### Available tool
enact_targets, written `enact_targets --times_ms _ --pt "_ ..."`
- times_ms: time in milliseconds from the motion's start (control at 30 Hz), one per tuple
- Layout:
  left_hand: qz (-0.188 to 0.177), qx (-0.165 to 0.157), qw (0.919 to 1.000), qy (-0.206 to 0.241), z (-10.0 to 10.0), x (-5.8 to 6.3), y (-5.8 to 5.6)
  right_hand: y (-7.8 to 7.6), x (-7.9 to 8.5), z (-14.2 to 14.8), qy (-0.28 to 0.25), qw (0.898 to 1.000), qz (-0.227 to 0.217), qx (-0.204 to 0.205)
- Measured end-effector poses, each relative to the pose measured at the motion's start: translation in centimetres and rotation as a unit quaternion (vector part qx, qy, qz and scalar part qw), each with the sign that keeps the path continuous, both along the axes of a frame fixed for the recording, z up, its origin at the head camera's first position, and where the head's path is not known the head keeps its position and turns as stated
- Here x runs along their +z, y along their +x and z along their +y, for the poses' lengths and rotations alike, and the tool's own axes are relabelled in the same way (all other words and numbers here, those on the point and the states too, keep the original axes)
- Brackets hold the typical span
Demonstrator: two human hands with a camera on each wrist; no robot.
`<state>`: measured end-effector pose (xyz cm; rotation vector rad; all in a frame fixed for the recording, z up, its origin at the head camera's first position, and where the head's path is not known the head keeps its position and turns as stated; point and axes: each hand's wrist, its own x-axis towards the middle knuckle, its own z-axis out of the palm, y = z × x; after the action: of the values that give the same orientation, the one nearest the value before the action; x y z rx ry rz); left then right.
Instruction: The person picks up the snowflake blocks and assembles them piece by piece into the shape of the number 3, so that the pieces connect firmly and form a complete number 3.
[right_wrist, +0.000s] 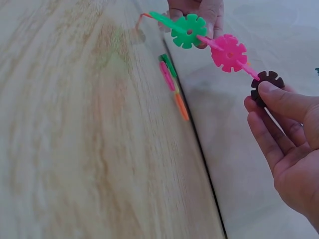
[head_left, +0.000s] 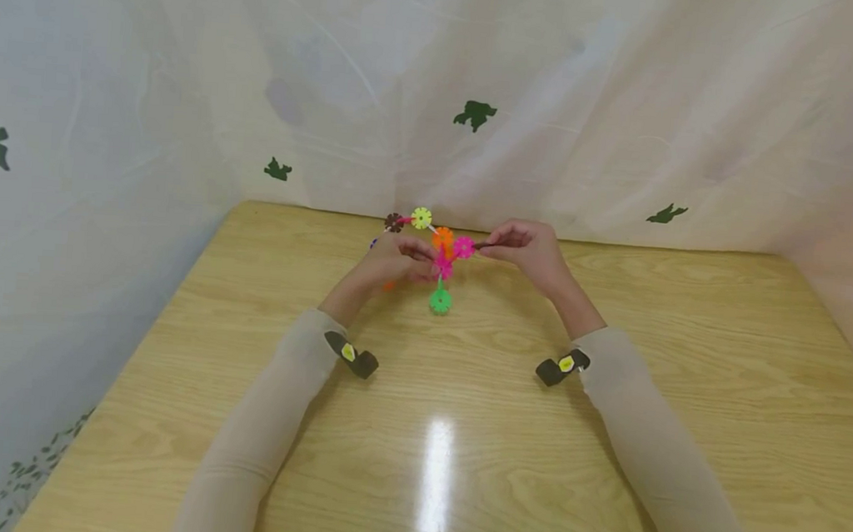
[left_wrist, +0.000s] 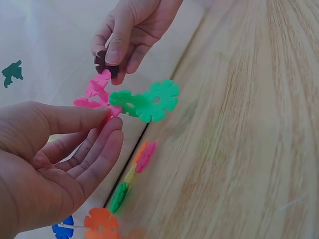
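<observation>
Chain of flower-shaped plastic discs (right_wrist: 229, 52) is btwn the two hands, near the surface's back edge. L hand (head_left: 397, 259) has fingers pinching a pink disc (head_left: 443, 267) of it; R hand (head_left: 536, 248) has thumb + fingers gripping a brown disc (right_wrist: 269, 76), which meets the chain's pink end. Green disc (head_left: 440, 301) is on the near side, toward the person; can't tell if it touches the surface (head_left: 488, 438).

Behind, along the back edge: orange disc (head_left: 443, 237), yellow disc (head_left: 421, 218) & dark brown one (head_left: 394, 222) in a curved row running behind the L hand; can't tell if it joins the held part. L wrist view also has a blue disc (left_wrist: 63, 229) next to an orange one (left_wrist: 101, 224), below the hand.

Surface is lt wood w/ a bright glare strip. Both arms in beige sleeves (head_left: 264, 412), blk wrist cam (head_left: 348, 353) on each. Pale cloth (head_left: 378, 112) w/ dk green prints hangs behind.
</observation>
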<state>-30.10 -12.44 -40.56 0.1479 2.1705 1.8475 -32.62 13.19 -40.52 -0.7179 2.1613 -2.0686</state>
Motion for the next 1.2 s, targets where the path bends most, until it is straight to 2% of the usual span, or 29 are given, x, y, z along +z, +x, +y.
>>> enact_targets --times_ms 300,700,900,1100,1200 --pt "0.033 -0.002 0.9994 0.012 0.2 -0.3 0.0 0.0 0.2 0.0 0.010 0.999 0.035 0.008" --pt "0.071 0.001 0.9969 -0.033 0.1 -0.2 0.6 0.1 0.0 -0.5 0.010 0.999 0.051 0.015" --pt "0.092 -0.009 0.9942 -0.055 0.2 -0.2 0.6 0.5 0.2 -0.9 0.016 0.998 0.053 0.005" --pt "0.080 -0.002 0.9954 -0.053 0.3 -0.1 0.7 0.5 0.5 -1.0 0.019 0.998 0.062 -0.002" --pt "0.058 0.000 0.9974 -0.043 0.4 -0.1 0.7 0.4 0.5 -0.9 0.022 0.998 0.062 -0.006"
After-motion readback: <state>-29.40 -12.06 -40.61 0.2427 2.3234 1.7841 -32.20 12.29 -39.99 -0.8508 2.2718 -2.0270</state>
